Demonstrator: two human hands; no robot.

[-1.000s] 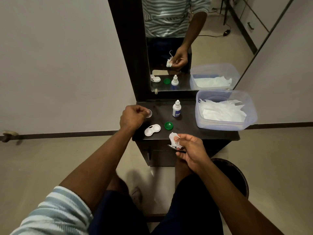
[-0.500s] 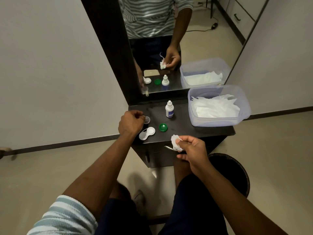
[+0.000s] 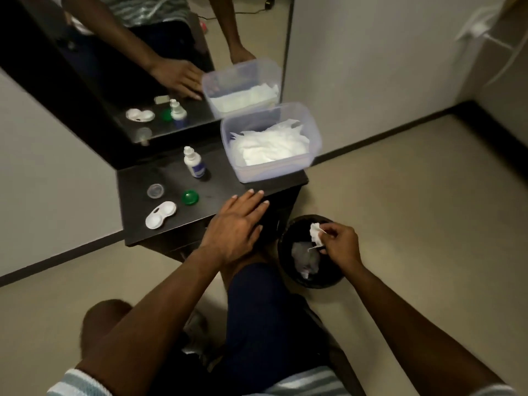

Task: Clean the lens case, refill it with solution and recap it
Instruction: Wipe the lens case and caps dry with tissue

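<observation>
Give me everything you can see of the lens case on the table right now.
The lens case is a white, plastic-looking figure-eight body with two round wells, both uncapped and facing up. It lies flat near the front left of the dark table, set diagonally. Whether the wells hold liquid cannot be told. Nothing touches it: the clear cap and green cap lie apart just behind it, and neither hand is on it.

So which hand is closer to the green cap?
Left. The left hand rests flat on the table just right of the green cap; the right hand holds a tissue over the bin.
</observation>
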